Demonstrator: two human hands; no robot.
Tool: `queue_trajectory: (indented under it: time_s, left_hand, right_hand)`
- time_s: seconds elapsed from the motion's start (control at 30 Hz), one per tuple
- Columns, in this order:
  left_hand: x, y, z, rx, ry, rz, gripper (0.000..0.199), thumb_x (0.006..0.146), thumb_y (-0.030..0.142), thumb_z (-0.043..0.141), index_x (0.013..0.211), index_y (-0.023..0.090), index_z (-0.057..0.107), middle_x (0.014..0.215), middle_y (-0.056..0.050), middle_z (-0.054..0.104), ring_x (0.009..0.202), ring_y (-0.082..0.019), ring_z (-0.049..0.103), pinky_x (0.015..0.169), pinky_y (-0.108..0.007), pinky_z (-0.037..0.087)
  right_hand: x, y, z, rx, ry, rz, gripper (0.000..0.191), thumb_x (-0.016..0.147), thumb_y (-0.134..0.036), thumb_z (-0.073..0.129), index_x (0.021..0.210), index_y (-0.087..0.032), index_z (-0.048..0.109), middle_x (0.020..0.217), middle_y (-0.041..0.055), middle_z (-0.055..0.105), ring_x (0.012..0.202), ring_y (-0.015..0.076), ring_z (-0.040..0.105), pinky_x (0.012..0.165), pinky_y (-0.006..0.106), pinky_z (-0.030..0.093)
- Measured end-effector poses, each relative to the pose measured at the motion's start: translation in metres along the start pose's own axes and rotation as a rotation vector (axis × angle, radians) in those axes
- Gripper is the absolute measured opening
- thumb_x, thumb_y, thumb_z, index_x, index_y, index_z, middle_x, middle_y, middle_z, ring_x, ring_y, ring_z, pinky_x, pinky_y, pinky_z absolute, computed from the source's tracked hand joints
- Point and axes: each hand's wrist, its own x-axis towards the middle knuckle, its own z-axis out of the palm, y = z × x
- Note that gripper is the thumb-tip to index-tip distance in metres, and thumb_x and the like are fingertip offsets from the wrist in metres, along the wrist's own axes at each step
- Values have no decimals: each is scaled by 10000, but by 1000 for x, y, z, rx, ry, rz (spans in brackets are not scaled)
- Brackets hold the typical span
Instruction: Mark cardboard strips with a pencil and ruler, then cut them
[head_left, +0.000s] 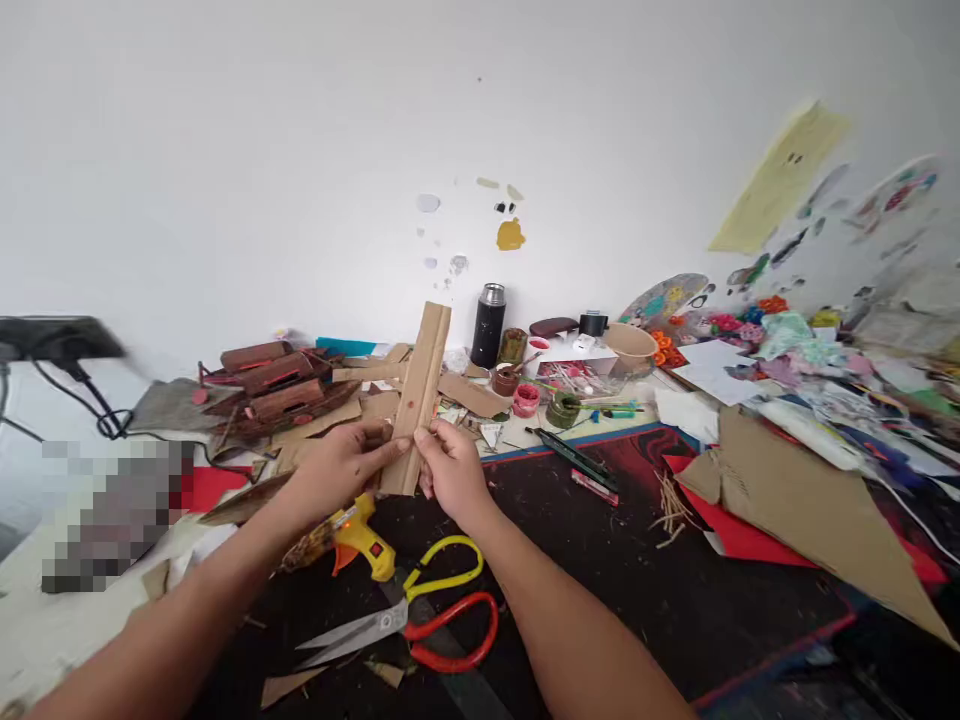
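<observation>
Both hands hold a long, creased cardboard strip (421, 370) nearly upright above the dark mat. My left hand (346, 462) grips its left edge near the lower end, thumb across the front. On the right edge, my right hand (452, 472) pinches the strip, its thumb close to the left one. Below the hands lie a yellow glue gun (371, 540) and scissors (390, 618) with one yellow and one red handle, blades apart.
Brown cardboard pieces (289, 385) are piled at the back left. Behind stand a black thermos (489, 325) and paint jars (526, 400). A green cutter (574, 455) lies right of the hands, and a large cardboard sheet (802, 500) further right.
</observation>
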Motion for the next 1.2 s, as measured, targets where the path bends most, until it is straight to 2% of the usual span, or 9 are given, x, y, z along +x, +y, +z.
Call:
queue_trajectory:
  time_s: [0.17,0.27,0.5,0.77,0.97,1.2]
  left_hand:
    - [2,-6,-2,-13,8,-11,616,787,853,690,686,256,575,446,31,562,407,-156,475,442,-276,329]
    - [3,-6,-4,-31,19,-10,639,766,871,710,682,252,576,469,28,572,427,-157,493,455,-276,352]
    - [4,-1,-10,-72,49,2,653,737,866,757,805,221,685,534,38,585,466,-157,509,459,-276,373]
    - [6,-12,-9,-41,23,-9,663,752,896,722,725,245,601,488,32,588,444,-159,514,461,-271,366]
    - [4,-13,-3,-11,-35,-2,631,777,858,743,698,267,537,449,34,599,404,-163,506,445,-271,356]
    - [9,-21,-14,-23,-14,29,656,835,896,665,761,246,625,528,21,618,474,-166,553,480,-270,393]
  right_hand:
    - [1,1,2,37,-24,18,407,928,-637,699,898,-245,590,459,-141,462,328,91,385,323,201,370]
    - [0,-1,2,56,-15,16,423,927,-642,719,887,-240,592,460,-139,461,326,87,376,322,200,360]
    - [-1,-5,0,49,47,8,431,915,-631,750,848,-228,614,492,-123,473,339,85,420,337,200,351]
    - [-1,-6,1,90,0,25,435,902,-636,761,900,-227,612,511,-132,495,335,78,422,332,193,353]
    - [0,-3,1,34,3,18,458,892,-653,779,835,-240,589,480,-138,441,325,80,386,326,207,353]
    - [-1,-6,-1,27,33,4,476,900,-680,776,823,-245,599,489,-123,437,334,92,400,348,228,359]
